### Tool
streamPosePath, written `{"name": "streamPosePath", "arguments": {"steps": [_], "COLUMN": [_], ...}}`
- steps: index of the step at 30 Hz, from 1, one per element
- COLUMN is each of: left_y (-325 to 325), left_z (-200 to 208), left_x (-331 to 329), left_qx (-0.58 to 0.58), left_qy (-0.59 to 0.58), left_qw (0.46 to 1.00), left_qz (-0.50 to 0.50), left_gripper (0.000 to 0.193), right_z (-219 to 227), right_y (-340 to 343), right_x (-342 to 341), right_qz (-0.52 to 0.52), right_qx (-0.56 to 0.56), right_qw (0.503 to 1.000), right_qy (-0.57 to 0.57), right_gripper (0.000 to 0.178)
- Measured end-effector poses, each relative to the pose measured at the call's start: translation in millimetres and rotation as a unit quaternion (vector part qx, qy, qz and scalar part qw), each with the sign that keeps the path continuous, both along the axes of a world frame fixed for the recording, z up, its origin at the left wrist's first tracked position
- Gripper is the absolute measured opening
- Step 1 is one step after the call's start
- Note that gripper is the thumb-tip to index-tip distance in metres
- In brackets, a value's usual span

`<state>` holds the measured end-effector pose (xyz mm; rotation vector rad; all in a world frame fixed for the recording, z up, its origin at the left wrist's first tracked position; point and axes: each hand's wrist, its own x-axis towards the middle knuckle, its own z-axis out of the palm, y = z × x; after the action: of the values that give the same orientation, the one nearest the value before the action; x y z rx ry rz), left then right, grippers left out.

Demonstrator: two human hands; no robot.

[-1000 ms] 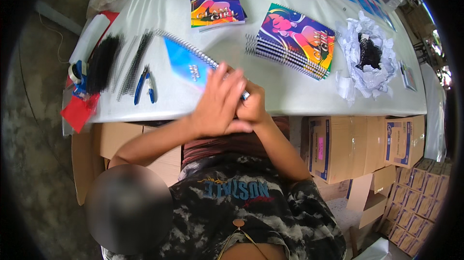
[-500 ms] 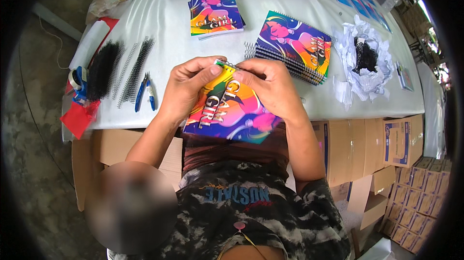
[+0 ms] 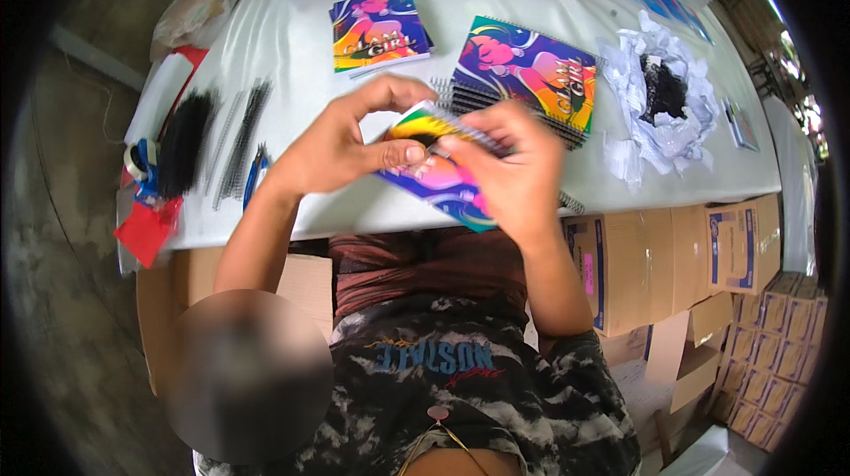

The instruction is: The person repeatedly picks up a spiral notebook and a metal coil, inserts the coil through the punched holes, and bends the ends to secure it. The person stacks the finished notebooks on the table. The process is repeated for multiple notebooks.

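Both hands grip a notebook [image 3: 436,189] with a colourful purple, pink and yellow cover, tilted over the table's front edge. My left hand [image 3: 350,141] pinches it near its upper left corner, thumb on the cover and fingers bent behind. My right hand [image 3: 522,170] closes on the coil edge, its thumb across the cover; motion blurs these fingers. A dark coil shows along that edge, though how far it runs through the holes is unclear. Just beyond my right hand lies a stack of coil-bound notebooks [image 3: 531,69] with the same cover.
At the left are loose black coils [image 3: 190,144], blue-handled pliers [image 3: 256,177] and a blue tape dispenser [image 3: 143,171]. Farther off sits a smaller stack of matching books [image 3: 375,30]. Crumpled white paper [image 3: 630,122] holds black coils on the right. Cardboard boxes [image 3: 646,268] stand below the table.
The notebook has tipped and turned, showing less of its cover. My right hand has shifted along the coil edge to the right, and my left thumb has moved lower on the cover.
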<state>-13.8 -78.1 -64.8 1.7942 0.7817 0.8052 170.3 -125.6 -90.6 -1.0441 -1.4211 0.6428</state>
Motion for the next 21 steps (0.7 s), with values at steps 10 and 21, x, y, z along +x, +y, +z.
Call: {"name": "streamPosePath", "arguments": {"steps": [10, 21], "left_y": [91.6, 96.8], "left_z": [-38.1, -115.3], "left_x": [125.0, 114.6], "left_qx": [0.121, 0.195], "left_qy": [-0.096, 0.01], "left_qw": [0.934, 0.892], "left_qz": [0.321, 0.408], "left_gripper": [0.042, 0.042], "right_z": [-82.5, -114.6], "right_y": [51.0, 59.6], "right_x": [115.2, 102.3], "right_qz": [-0.348, -0.442], "right_qx": [0.079, 0.115], "right_qw": [0.918, 0.89], "right_qy": [0.17, -0.008], "right_gripper": [0.055, 0.024]}}
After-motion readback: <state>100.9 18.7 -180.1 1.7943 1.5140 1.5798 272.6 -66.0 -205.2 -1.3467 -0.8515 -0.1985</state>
